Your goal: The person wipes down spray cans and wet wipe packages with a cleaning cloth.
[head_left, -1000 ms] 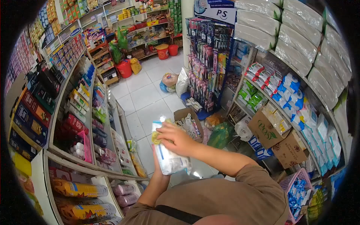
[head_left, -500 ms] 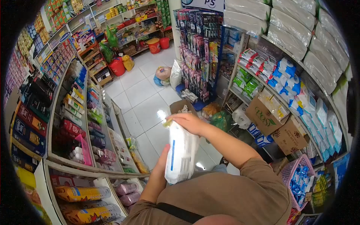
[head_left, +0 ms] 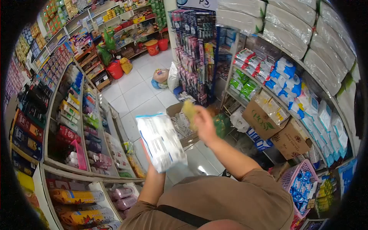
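Note:
A plump white plastic pack [head_left: 159, 142] with a blue edge and rows of dark print is held up in front of my body. Under its lower left side, my left hand [head_left: 155, 168] grips it, most of the fingers hidden behind the pack. To the right and apart from the pack, my right hand [head_left: 206, 126] is closed on a yellowish cloth [head_left: 189, 114], which bunches out past the fingertips. Beyond the pack, an open cardboard box [head_left: 179, 122] of small whitish items stands on the floor.
Shelves of bottles [head_left: 71, 111] run along my left. On the right are stacked cartons [head_left: 264, 113], shelved blue-and-white packs [head_left: 285, 80] and a pink basket [head_left: 285, 178]. A rack of hanging goods [head_left: 193, 57] stands ahead on the tiled floor [head_left: 140, 96].
My right hand has come off the top of the pack and moved right with the cloth. The pack has turned its printed face upward and shifted left in my left hand.

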